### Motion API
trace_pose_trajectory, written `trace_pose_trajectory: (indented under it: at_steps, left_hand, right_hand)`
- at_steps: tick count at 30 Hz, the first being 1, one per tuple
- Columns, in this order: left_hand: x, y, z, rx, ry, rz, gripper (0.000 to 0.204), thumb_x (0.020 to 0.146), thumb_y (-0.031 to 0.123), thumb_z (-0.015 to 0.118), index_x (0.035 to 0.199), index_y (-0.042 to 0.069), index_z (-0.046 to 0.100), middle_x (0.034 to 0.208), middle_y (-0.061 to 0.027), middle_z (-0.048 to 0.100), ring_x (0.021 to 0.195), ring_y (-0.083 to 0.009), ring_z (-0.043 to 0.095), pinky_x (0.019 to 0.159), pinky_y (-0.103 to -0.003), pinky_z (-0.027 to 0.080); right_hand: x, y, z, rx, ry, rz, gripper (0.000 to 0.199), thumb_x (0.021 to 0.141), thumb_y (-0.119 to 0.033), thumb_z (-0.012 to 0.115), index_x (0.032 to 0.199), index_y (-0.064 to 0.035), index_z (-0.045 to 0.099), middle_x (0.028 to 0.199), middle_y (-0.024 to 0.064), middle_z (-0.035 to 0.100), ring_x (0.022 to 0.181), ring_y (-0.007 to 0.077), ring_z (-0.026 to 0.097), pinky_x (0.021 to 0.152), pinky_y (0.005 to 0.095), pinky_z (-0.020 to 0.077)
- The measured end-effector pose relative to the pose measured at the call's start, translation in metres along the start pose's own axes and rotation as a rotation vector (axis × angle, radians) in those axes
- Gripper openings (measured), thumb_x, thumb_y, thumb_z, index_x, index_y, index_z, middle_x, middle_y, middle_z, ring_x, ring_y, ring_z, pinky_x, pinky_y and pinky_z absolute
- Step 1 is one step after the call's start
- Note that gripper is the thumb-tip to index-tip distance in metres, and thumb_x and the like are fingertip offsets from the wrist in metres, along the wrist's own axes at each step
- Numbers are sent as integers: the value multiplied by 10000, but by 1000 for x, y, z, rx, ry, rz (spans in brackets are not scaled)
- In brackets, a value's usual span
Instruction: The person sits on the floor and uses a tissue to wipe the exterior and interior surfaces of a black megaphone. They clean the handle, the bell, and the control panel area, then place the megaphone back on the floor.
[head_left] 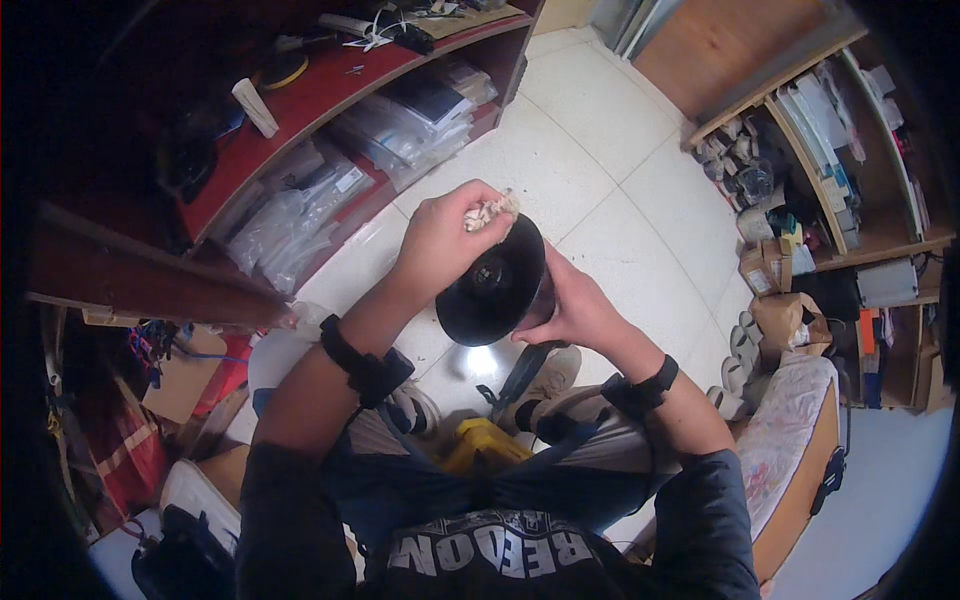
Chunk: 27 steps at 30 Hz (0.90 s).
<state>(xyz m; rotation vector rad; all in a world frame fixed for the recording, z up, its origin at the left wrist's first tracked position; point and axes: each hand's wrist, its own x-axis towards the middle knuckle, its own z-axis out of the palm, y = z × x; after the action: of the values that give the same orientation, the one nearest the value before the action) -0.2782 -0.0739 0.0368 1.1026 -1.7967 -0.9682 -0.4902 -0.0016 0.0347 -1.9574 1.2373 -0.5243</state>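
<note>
Person is sitting, looking down over own lap and a pale tiled floor [600, 150]. Left hand [440, 240] is pressing a crumpled whitish cloth [490, 210] against the upper rim of a round black disc-shaped object [492, 290]. Right hand [575, 310] is gripping that object from its right side and underneath. Both wrists are wearing black straps. A yellow item [482, 445] is lying in the lap, below the hands. Red-brown shelves [330, 85] with clear plastic bags are standing on the left; wooden shelves [850, 170] crowded with small goods are on the right.
</note>
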Motion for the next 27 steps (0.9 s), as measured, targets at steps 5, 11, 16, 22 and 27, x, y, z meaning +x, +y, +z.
trace_pose_trajectory:
  at_steps: [5, 11, 16, 22, 27]
  left_hand:
    - [0, -11, 3, -30, 23, -69, 260, 841, 219, 726, 1000, 27, 649, 893, -148, 707, 787, -270, 700, 717, -344, 524]
    - [-13, 22, 14, -329, -124, 67, 203, 846, 126, 712, 1006, 15, 658, 931, -112, 707, 853, -174, 675, 753, -306, 514]
    - [-17, 42, -3, -313, -414, 198, 193, 831, 72, 710, 1016, 28, 674, 977, -76, 704, 911, -113, 640, 804, -270, 494]
    - [-3, 23, -27, -976, -175, 59, 323, 909, 38, 630, 1223, 4, 560, 1123, -74, 641, 991, -125, 614, 881, -285, 484]
    - [9, 0, -28, -945, 79, -4, 325, 999, 110, 486, 1294, -25, 471, 1228, -141, 594, 1142, -237, 589, 1041, -369, 411]
  right_hand:
    - [2, -2, -2, -199, 44, -57, 1209, 537, -224, 898, 1514, -139, 191, 1178, 214, 570, 1051, 415, 579, 905, 455, 474]
    - [-2, 12, -2, -61, 28, 51, 1193, 537, -218, 900, 1504, -124, 208, 1258, 226, 551, 1129, 415, 563, 948, 419, 479]
    - [0, 21, -13, 106, -23, 86, 1133, 544, -210, 898, 1474, -84, 263, 1311, 191, 543, 1191, 344, 561, 984, 389, 465]
    - [7, 32, -15, 372, 216, -126, 831, 701, -156, 871, 1403, -52, 438, 1394, 99, 507, 1261, 212, 500, 1095, 364, 380]
    - [4, 31, -24, 831, 59, -145, 816, 752, -94, 822, 1446, -67, 394, 1428, 103, 478, 1290, 193, 476, 1118, 353, 356]
